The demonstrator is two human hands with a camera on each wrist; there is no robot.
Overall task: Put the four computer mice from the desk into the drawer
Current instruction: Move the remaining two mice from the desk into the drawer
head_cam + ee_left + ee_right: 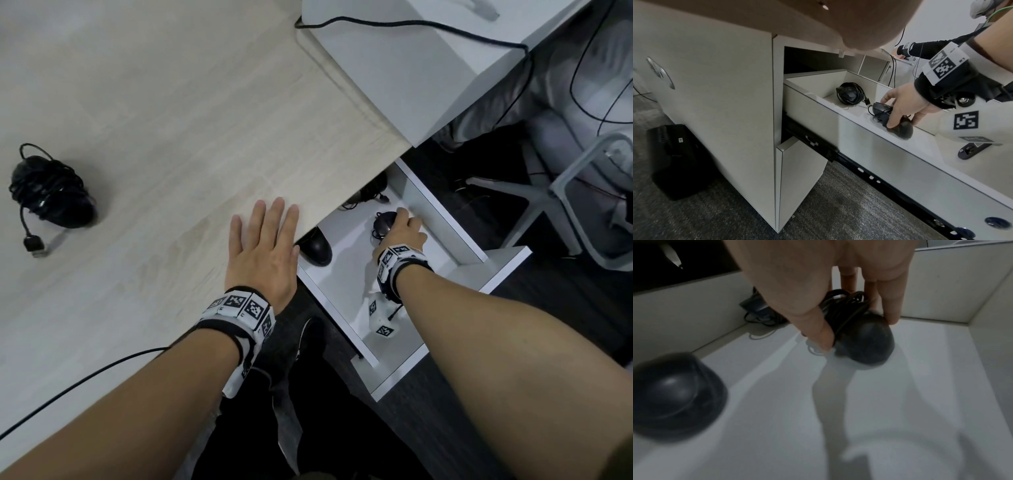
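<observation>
Right hand (406, 231): inside the open white drawer (445, 219), fingers and thumb curled around a black mouse with its cord wound about it (863, 340), the mouse at the drawer floor near the right wall.
Left hand (265, 246): flat on the pale wooden surface (154, 102) at its edge, fingers straight, holding nothing.
Second black mouse (317, 248): in the drawer, against its left side, partly under the surface edge.
Third mouse with looped cable (849, 95): far back corner of the drawer.
Fourth mouse, cord-wrapped (48, 192): on the surface, well left of the left hand, USB plug (34, 246) trailing beside it.
</observation>
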